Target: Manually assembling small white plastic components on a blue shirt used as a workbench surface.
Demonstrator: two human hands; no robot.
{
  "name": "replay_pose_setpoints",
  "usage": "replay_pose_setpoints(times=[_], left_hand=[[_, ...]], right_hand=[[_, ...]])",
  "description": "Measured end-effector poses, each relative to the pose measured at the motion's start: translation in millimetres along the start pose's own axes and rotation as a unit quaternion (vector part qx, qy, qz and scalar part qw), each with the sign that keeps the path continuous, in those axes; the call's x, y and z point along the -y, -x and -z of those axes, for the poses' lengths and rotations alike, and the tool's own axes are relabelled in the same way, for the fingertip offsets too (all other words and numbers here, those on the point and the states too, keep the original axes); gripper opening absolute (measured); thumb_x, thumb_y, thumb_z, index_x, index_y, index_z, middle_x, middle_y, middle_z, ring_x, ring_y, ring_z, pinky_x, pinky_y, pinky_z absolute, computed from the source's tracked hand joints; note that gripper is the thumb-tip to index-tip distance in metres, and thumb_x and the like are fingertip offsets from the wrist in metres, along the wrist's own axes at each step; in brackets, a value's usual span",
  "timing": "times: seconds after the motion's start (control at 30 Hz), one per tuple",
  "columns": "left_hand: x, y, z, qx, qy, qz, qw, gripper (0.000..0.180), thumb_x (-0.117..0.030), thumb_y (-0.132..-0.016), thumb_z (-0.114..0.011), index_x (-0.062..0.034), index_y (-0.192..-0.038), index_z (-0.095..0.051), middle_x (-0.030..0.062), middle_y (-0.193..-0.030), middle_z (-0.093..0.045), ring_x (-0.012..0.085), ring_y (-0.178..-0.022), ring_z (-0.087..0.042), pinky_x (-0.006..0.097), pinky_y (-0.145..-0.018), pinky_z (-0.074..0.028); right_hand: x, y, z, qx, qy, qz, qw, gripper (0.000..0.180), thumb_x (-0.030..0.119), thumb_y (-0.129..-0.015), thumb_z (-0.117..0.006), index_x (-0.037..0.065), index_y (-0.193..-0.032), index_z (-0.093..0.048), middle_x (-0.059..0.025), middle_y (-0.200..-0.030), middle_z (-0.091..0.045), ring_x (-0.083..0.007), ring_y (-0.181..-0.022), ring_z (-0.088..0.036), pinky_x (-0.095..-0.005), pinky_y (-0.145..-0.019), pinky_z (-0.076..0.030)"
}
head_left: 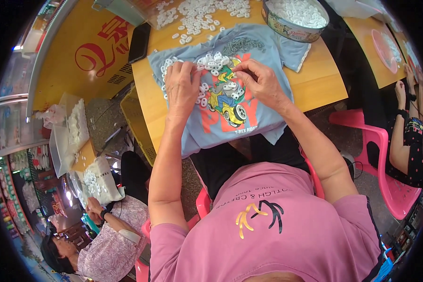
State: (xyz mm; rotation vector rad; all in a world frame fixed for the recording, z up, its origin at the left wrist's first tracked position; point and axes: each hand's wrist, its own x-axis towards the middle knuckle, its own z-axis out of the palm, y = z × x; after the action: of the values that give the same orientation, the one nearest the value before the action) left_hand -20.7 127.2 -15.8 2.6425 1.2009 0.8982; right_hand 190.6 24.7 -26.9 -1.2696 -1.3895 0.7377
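Note:
A light blue T-shirt (192, 136) with a cartoon print is spread over the table edge and my lap. Small white oval plastic pieces with two holes (215, 62) lie on it in loose groups, several of them close to my fingers. My left hand (180, 87) rests over the pieces at the left, fingers bent and thumb pinching; what it grips is largely hidden. Across from it, my right hand (260, 82) has thumb and forefinger pinched together above the print, on something too small to make out. A heap of small dark metal parts (243, 46) sits on the shirt's far side.
More white pieces are scattered on the wooden table (322, 84) at the back. A round tin (293, 33) full of them stands at the back right, and a dark phone (140, 42) lies at the left edge. People sit at both sides, near a pink chair (385, 164).

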Motion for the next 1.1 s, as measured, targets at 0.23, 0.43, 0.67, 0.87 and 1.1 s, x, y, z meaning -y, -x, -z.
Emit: replay_pose_setpoints(times=[0.23,0.43,0.67,0.87,1.1], left_hand=[[-21,12,9,-0.004,0.097,0.017,0.995,0.012,-0.008,-0.080,-0.069,-0.0050,-0.086,-0.060,0.0095,-0.085,-0.060,0.0299,-0.083,-0.055,0.042,-0.079,-0.042],[-23,18,2,0.004,0.091,0.024,0.996,0.013,-0.009,-0.079,-0.070,-0.0051,-0.084,-0.059,0.0085,-0.084,-0.061,0.0289,-0.083,-0.055,0.042,-0.077,-0.042],[-16,20,19,-0.010,-0.108,0.062,0.992,0.013,-0.014,-0.080,-0.068,-0.0065,-0.087,-0.061,0.0091,-0.089,-0.061,0.0297,-0.090,-0.055,0.044,-0.078,-0.041],[-9,3,10,-0.022,-0.053,0.023,0.998,0.010,-0.014,-0.081,-0.066,-0.0074,-0.089,-0.066,0.0110,-0.091,-0.061,0.0310,-0.091,-0.055,0.044,-0.079,-0.042],[2,-9,-1,-0.020,-0.091,0.019,0.995,0.011,-0.017,-0.080,-0.067,-0.0064,-0.083,-0.068,0.0128,-0.088,-0.062,0.0322,-0.088,-0.056,0.045,-0.077,-0.043]], right_hand=[[-4,0,0,-0.004,0.015,0.015,1.000,0.010,0.005,-0.092,-0.062,-0.002,-0.099,-0.064,-0.0022,-0.083,-0.060,-0.0056,-0.066,-0.051,-0.0226,-0.058,-0.042],[-1,0,-1,-0.003,0.008,0.010,1.000,0.010,0.005,-0.091,-0.062,-0.002,-0.098,-0.065,-0.0027,-0.083,-0.061,-0.0065,-0.067,-0.052,-0.0230,-0.059,-0.042],[0,2,1,-0.003,0.018,0.006,1.000,0.009,0.005,-0.091,-0.062,-0.002,-0.097,-0.065,-0.0026,-0.083,-0.060,-0.0071,-0.067,-0.052,-0.0234,-0.059,-0.042],[1,0,2,-0.007,0.012,0.006,1.000,0.009,0.004,-0.091,-0.062,-0.002,-0.097,-0.065,-0.0025,-0.083,-0.060,-0.0072,-0.067,-0.053,-0.0233,-0.059,-0.042],[-2,-4,-7,0.017,0.019,0.013,1.000,0.009,0.004,-0.091,-0.062,-0.001,-0.098,-0.064,-0.0028,-0.083,-0.060,-0.0076,-0.068,-0.053,-0.0227,-0.059,-0.042]])
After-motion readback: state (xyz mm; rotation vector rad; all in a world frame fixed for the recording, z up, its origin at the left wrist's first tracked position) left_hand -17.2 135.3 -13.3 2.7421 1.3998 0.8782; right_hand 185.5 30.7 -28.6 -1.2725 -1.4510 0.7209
